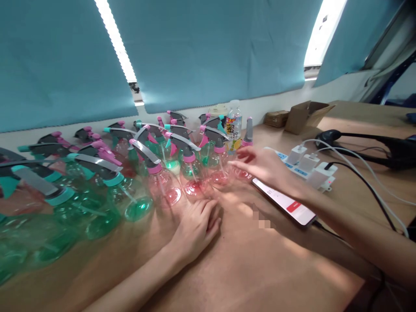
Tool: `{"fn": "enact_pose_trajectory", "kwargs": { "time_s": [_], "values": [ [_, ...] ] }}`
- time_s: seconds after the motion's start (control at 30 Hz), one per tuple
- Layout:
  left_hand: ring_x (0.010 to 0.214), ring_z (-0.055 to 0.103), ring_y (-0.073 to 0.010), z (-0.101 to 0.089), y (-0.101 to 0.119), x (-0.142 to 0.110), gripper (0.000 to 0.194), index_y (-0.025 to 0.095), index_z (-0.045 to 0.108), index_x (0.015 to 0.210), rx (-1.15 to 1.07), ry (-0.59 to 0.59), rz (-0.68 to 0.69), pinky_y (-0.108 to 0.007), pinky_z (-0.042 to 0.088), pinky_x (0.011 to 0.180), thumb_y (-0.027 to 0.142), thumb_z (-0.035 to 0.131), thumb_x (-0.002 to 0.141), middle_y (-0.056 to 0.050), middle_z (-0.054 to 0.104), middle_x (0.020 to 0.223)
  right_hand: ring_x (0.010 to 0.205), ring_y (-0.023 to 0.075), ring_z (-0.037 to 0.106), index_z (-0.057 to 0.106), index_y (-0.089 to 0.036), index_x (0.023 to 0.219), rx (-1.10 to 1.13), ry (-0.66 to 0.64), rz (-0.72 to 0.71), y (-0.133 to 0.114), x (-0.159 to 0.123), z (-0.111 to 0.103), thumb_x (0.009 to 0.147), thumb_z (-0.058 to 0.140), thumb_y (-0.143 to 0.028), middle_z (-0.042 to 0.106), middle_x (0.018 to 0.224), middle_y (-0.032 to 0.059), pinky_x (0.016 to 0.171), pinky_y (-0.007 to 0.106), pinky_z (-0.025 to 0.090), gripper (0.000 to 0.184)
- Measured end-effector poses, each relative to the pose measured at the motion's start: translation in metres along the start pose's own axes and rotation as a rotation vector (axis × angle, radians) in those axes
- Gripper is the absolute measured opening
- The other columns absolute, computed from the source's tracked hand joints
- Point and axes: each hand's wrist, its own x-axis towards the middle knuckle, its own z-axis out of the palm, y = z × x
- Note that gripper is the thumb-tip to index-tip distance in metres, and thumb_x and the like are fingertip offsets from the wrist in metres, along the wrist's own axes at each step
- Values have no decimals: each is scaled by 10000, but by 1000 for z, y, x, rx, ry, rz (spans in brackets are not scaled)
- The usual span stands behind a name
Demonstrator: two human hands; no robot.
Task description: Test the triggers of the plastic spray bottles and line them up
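Observation:
My left hand (pixel 197 227) rests on the brown tabletop (pixel 240 268) with its fingers loosely curled, and nothing shows in it. Just beyond it stand clear spray bottles with pink collars, among them one bottle (pixel 164 186) and another beside it (pixel 194 175). My right hand (pixel 264 164) reaches in from the right, its thumb and fingers stretched out and apart. It is in front of the rightmost pink-collared spray bottle (pixel 243 172) and partly hides it; I cannot tell whether they touch. Green-tinted spray bottles (pixel 130 199) with teal collars stand to the left.
A lit phone (pixel 286 203) lies beneath my right forearm, beside a power strip (pixel 294 167) with several white chargers and cables. A labelled drink bottle (pixel 234 123) stands behind the spray bottles. Cardboard boxes (pixel 302 119) and a black headset-like object (pixel 367 145) are at the right.

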Motion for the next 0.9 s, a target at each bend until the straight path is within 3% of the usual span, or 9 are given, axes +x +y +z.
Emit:
{"fn": "enact_pose_trajectory", "kwargs": {
  "time_s": [0.03,0.1,0.17,0.27,0.37,0.53,0.63,0.77,0.9],
  "values": [
    [1032,597,-277,0,0,0,282,181,479,1189,0,-1,2,-437,501,858,208,489,908,-120,609,1129,788,242,681,697,-195,915,13,31,41,8,-2,-6,832,565,-551,737,914,84,703,364,497,389],
    [1032,596,-277,0,0,0,268,179,489,1178,-1,-1,5,-437,499,862,207,489,912,-121,609,1127,814,256,674,692,-190,882,-11,140,120,25,-2,-13,806,595,-557,731,886,89,705,367,494,387],
    [1039,592,-279,0,0,0,258,172,495,1173,-2,-2,6,-438,495,869,204,491,917,-127,606,1130,889,294,658,662,-145,1004,15,250,214,42,4,-14,739,643,-600,713,965,133,748,405,490,527],
    [1045,590,-274,1,0,1,238,174,502,1163,-4,3,6,-433,492,874,203,491,927,-124,603,1130,985,317,637,613,-92,1128,74,227,215,56,20,-3,696,651,-646,667,1117,194,787,423,489,703],
    [1029,593,-265,2,-1,1,226,184,501,1159,-6,5,7,-428,495,868,207,495,934,-111,604,1122,893,252,665,654,-128,1055,145,169,170,56,34,12,725,659,-587,711,1014,134,739,350,499,565],
    [1006,595,-263,2,0,2,213,185,508,1149,-16,10,5,-434,496,860,217,497,939,-107,609,1108,810,257,665,684,-106,919,170,232,168,54,46,22,769,640,-520,725,885,135,705,357,478,443],
    [974,606,-259,3,1,4,187,189,516,1125,-42,14,-5,-434,504,846,241,486,948,-96,618,1053,808,240,669,686,-117,920,190,249,146,52,46,9,778,634,-522,730,890,121,699,337,486,432],
    [945,634,-247,4,3,7,247,196,476,1183,-116,23,-25,-427,526,834,289,480,953,-84,630,1032,786,228,672,692,-149,938,198,239,114,35,28,-25,731,688,-530,732,887,91,701,344,502,433],
    [1085,605,-264,3,11,11,359,214,413,1264,-183,54,-68,-446,505,902,325,519,939,-107,592,1200,769,221,663,689,-189,891,237,49,78,14,-8,-41,765,666,-499,716,869,60,691,358,505,335]
  ]
}}
